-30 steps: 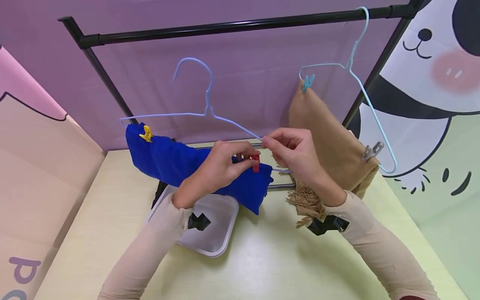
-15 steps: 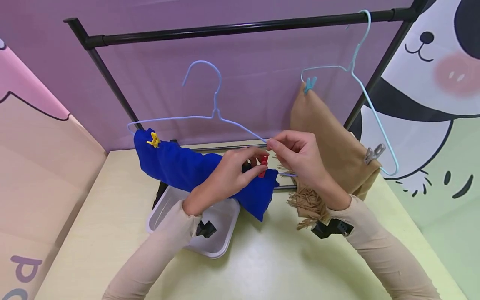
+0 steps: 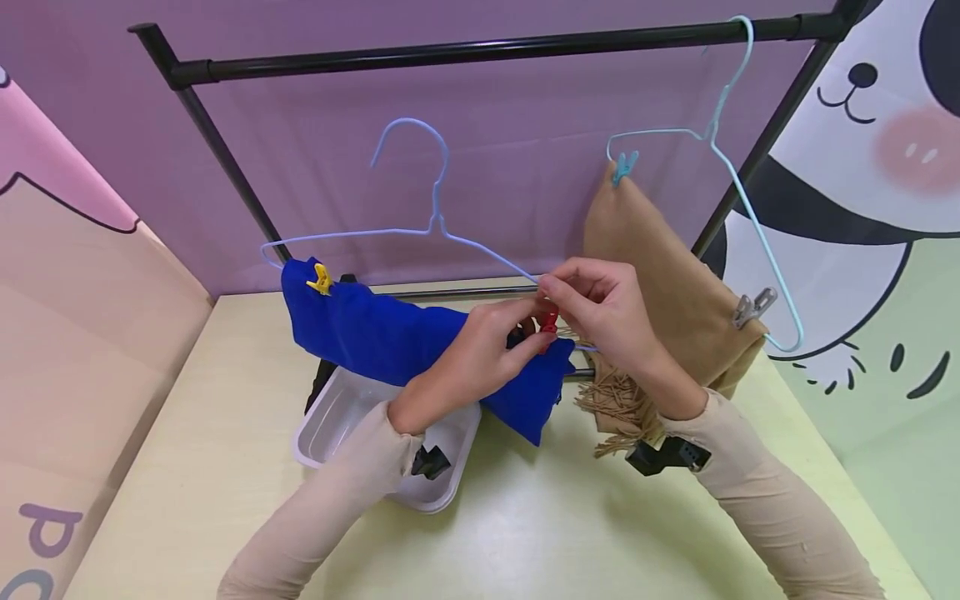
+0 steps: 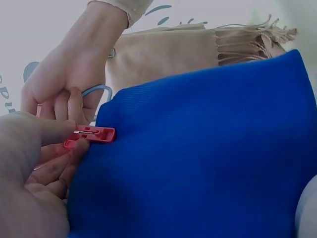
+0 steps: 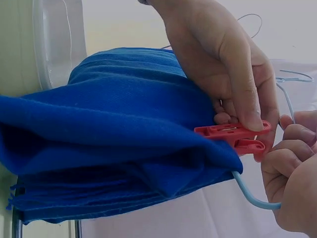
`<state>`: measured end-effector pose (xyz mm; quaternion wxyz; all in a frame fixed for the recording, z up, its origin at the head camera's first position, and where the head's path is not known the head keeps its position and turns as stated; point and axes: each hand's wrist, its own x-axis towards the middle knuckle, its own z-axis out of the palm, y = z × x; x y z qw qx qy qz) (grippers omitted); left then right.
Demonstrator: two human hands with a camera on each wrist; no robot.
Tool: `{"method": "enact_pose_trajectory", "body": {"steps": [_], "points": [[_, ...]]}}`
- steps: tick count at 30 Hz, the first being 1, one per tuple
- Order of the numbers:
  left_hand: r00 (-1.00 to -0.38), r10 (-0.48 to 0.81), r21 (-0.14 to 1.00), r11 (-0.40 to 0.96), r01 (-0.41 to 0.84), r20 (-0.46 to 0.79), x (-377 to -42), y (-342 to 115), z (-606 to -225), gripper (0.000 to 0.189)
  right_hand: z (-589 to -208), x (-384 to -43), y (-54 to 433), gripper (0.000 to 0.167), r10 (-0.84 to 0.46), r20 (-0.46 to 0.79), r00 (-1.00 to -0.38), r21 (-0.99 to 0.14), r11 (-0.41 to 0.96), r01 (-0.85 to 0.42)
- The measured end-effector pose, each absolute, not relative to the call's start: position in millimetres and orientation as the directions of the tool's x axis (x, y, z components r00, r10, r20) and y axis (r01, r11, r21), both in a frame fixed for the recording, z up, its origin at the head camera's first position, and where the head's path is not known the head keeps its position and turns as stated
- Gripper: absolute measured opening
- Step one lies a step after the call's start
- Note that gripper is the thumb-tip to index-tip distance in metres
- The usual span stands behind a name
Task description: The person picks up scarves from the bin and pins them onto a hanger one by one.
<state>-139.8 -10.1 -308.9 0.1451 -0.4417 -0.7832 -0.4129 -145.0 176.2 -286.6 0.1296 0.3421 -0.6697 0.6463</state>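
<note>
My left hand (image 3: 487,346) pinches a red clothespin (image 5: 225,133) between thumb and finger. In the right wrist view the clothespin's jaws sit over the edge of a blue cloth (image 5: 148,114) at one end of a light blue wire hanger (image 3: 435,221). My right hand (image 3: 607,312) grips the hanger's sloping arm close to that end. The cloth is draped along the hanger's lower bar, and a yellow clothespin (image 3: 320,279) holds its other end. The hanger's hook is off the rail.
A black rack's rail (image 3: 450,54) runs across the back. From it hangs a pale hanger (image 3: 738,179) with a tan fringed scarf (image 3: 645,250), held by a blue clothespin (image 3: 624,167) and a grey one (image 3: 753,307). Below the cloth stands a white bin (image 3: 435,500) on the table (image 3: 555,517).
The hanger, the blue cloth and both hands have shifted to the right in the head view. My left hand with the red clothespin has come nearer my right hand.
</note>
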Motion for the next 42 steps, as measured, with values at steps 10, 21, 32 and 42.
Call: {"method": "enact_pose_trajectory", "body": {"steps": [10, 21, 32, 42], "points": [[-0.536, 0.587, 0.318, 0.439, 0.84, 0.607, -128, -32, -307, 0.03, -282, -146, 181, 0.012, -0.31, 0.62, -0.721, -0.765, -0.035, -0.643], [-0.605, 0.518, 0.396, 0.463, 0.793, 0.605, -120, -78, -301, 0.023, -275, -142, 191, 0.012, -0.265, 0.596, -0.758, -0.789, -0.016, -0.615], [-0.632, 0.404, 0.403, 0.519, 0.754, 0.662, -114, -123, -293, 0.023, -271, -134, 205, 0.012, -0.217, 0.529, -0.821, -0.84, 0.002, -0.542], [-0.69, 0.204, 0.452, 0.622, 0.639, 0.695, -137, -185, -298, 0.019, -275, -121, 223, 0.01, -0.192, 0.505, -0.842, -0.859, -0.014, -0.512]]}}
